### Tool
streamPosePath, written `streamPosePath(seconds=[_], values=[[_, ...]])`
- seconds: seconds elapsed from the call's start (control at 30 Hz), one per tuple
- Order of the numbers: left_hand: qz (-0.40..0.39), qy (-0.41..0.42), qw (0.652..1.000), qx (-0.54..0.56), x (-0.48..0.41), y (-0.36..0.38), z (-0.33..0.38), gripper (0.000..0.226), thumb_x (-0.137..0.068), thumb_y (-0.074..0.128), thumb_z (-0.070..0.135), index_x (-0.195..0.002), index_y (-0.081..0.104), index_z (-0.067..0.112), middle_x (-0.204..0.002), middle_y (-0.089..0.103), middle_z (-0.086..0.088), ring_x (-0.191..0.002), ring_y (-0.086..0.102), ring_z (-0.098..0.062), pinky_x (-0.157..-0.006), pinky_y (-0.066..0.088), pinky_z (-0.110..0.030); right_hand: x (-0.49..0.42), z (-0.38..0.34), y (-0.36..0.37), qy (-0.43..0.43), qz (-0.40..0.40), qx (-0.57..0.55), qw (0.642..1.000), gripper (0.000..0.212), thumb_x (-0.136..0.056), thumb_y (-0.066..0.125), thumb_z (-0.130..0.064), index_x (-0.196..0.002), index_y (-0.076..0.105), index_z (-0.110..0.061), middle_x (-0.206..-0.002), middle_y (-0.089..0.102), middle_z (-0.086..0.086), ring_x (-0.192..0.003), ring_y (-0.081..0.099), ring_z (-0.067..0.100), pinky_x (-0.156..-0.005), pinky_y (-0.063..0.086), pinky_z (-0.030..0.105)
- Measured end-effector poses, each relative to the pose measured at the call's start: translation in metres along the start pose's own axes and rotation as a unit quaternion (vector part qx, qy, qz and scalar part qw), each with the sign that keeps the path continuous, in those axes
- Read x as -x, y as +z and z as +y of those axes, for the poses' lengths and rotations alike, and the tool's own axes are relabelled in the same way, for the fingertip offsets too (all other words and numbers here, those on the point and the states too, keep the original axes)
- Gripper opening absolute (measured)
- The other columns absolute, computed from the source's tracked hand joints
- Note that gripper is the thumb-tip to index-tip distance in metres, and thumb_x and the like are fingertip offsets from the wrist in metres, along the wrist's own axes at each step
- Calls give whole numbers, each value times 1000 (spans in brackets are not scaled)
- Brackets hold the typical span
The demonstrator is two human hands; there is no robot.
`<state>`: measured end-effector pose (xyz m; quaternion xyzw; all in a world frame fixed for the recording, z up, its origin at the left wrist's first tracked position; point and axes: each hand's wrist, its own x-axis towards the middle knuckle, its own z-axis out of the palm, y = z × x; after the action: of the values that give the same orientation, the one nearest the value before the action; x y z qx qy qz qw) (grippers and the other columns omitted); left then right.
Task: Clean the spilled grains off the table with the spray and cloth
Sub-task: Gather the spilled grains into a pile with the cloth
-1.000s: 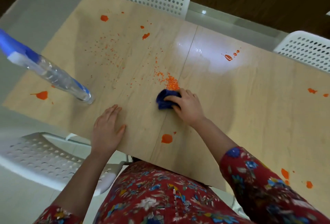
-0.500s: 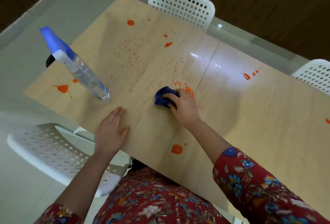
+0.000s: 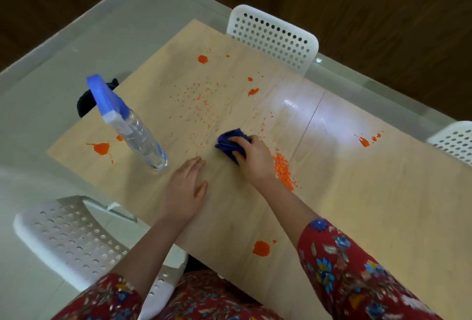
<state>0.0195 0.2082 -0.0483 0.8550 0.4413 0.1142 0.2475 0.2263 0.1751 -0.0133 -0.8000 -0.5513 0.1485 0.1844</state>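
One garment [image 3: 204, 299] of red fabric, printed all over with small flowers and leaves in blue, yellow, white and green. Its right sleeve [image 3: 357, 276] carries the same print, with a blue blossom at the hem, and ends well above the wrist; the left sleeve [image 3: 109, 296] matches and also ends well above the wrist. Uncovered: both forearms, left hand [image 3: 184, 192], right hand [image 3: 255, 160].

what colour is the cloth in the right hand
Dark blue cloth, bunched under the right hand, seen in the head view.
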Motion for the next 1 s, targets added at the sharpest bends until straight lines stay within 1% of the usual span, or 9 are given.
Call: streamPosePath(seconds=[0.1,0.23,0.37,0.47,0.6,0.73,0.8,0.87,1.0], values=[[23,28,999,-8,-29,7,12,48,-95,56,28,-140,47,15,-147,45,-2,-137,39,-20,-114,31,-40,4,26,-20,42,60,-41,996,39,-94,57,-24,-133,55,-27,-118,54,6,-104,53,24,-81,47,33],[11,30,999,-37,-68,16,25,55,-92,36,40,-138,50,14,-143,50,-5,-134,44,-24,-113,23,-37,-14,82,-47,195,127,-64,970,38,-97,51,-26,-135,51,-28,-119,52,6,-104,54,24,-80,40,27],[19,33,997,-69,-78,24,25,54,-94,34,40,-138,50,14,-142,51,-5,-134,43,-23,-114,18,-38,-34,119,-55,291,121,-54,947,40,-98,48,-29,-138,47,-27,-119,49,13,-98,57,34,-78,45,32],[38,24,997,-66,-79,28,24,53,-93,36,39,-136,52,12,-140,53,-6,-134,45,-23,-114,19,-40,-38,113,-45,264,108,-31,958,41,-98,49,-31,-138,45,-28,-120,48,10,-96,57,29,-81,49,35],[55,21,996,-69,-82,29,24,54,-92,36,39,-136,53,12,-139,54,-6,-133,45,-24,-114,17,-40,-35,97,-34,147,81,-36,985,39,-98,50,-31,-136,48,-29,-122,49,2,-104,53,20,-86,46,27],[53,27,996,-73,-83,34,22,52,-93,37,39,-135,54,13,-139,54,-5,-134,44,-23,-115,15,-40,-69,111,-42,238,145,-72,958,40,-98,48,-29,-138,47,-26,-121,48,8,-102,53,25,-85,42,29],[55,25,996,-72,-84,34,23,52,-93,36,39,-134,54,13,-138,55,-5,-133,45,-23,-115,15,-40,-95,117,-47,274,130,-90,949,41,-97,47,-30,-138,47,-26,-123,46,12,-103,56,32,-87,45,35],[52,25,995,-76,-84,34,23,53,-94,35,39,-136,53,13,-139,54,-4,-134,44,-23,-115,16,-41,-115,116,-48,231,80,-87,966,42,-95,49,-29,-136,49,-28,-125,46,11,-106,55,32,-90,46,37],[41,24,995,-86,-83,34,23,54,-94,34,41,-138,50,14,-142,52,-3,-136,42,-21,-116,16,-41,-120,95,-43,65,-42,-63,995,40,-95,53,-28,-134,52,-28,-125,47,6,-111,50,25,-91,42,31]])
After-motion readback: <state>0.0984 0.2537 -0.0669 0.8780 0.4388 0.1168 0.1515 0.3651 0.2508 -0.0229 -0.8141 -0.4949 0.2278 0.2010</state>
